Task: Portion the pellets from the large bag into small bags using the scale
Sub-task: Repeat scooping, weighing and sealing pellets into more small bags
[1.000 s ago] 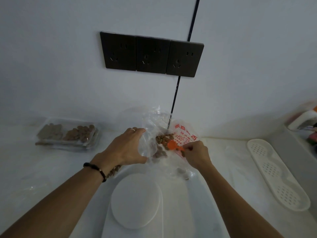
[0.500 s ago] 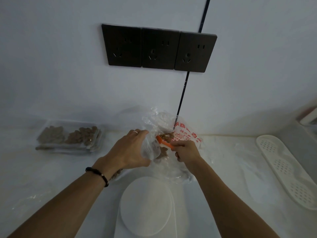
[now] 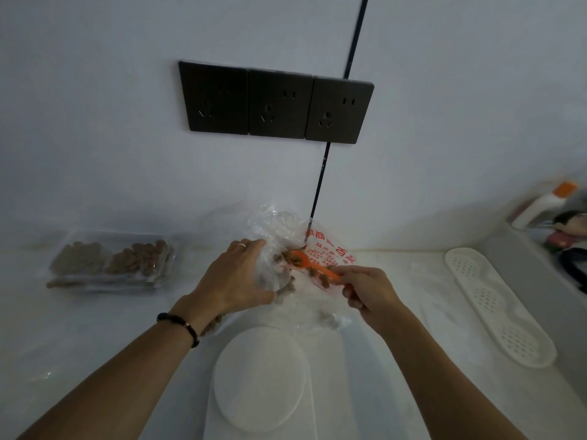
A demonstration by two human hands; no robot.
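Observation:
The large clear bag (image 3: 279, 230) with red print and brown pellets stands against the wall at centre. My left hand (image 3: 235, 274) grips the bag's left side and holds its mouth apart. My right hand (image 3: 370, 289) pinches the handle of an orange spoon (image 3: 313, 268). Its bowl lies level at the bag's mouth with brown pellets in it. The white scale (image 3: 259, 379) with its round platter lies in front of the bag, between my forearms, with nothing on it. Small filled bags of pellets (image 3: 111, 262) lie flat at the left.
A row of three dark wall sockets (image 3: 274, 104) hangs above, with a thin dark cable (image 3: 320, 182) running down to the bag. A white perforated tray (image 3: 498, 303) lies at the right. Bottles and clutter (image 3: 546, 204) sit on a ledge at far right.
The orange spoon has come up out of the pellets and now lies level at the bag's mouth, loaded. My left hand keeps its grip on the bag. The camera has tilted.

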